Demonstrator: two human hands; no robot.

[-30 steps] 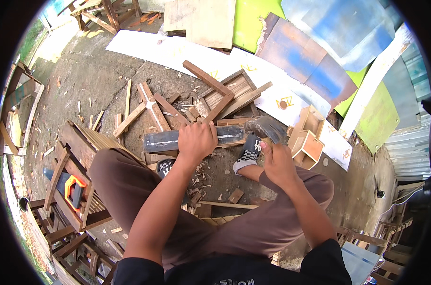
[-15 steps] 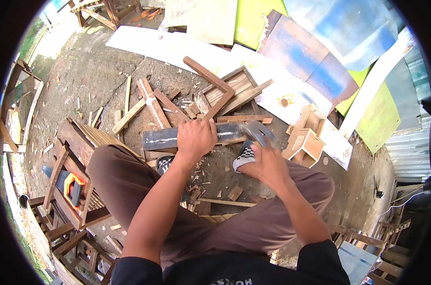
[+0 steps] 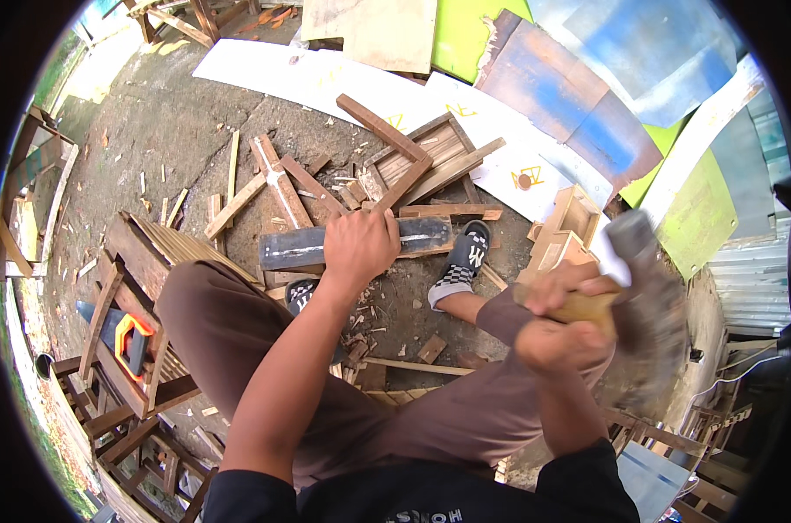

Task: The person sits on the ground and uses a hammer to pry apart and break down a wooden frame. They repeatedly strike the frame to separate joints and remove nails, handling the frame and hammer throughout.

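My left hand (image 3: 359,248) is closed over the middle of a dark board (image 3: 293,250) with a pale streak along it, which lies across between my feet. A brown angled wooden piece (image 3: 410,179) rises from beside that hand; whether the fingers grip it too is hidden. Off to the right, my right hand (image 3: 559,322) is wrapped round the yellowish wooden handle of a hammer (image 3: 627,231). The hammer is raised over my right knee, away from the board, its head smeared by motion.
Beyond the board lie a small wooden frame (image 3: 430,152) and several loose slats (image 3: 278,183). A light wooden box (image 3: 565,231) stands by my right foot. To the left, an orange-handled saw (image 3: 134,344) rests on stacked wood. White sheets (image 3: 326,83) cover the ground further off.
My right hand has swung the hammer up and right, away from the board's right end. My left hand stays on the board, which has hardly moved.
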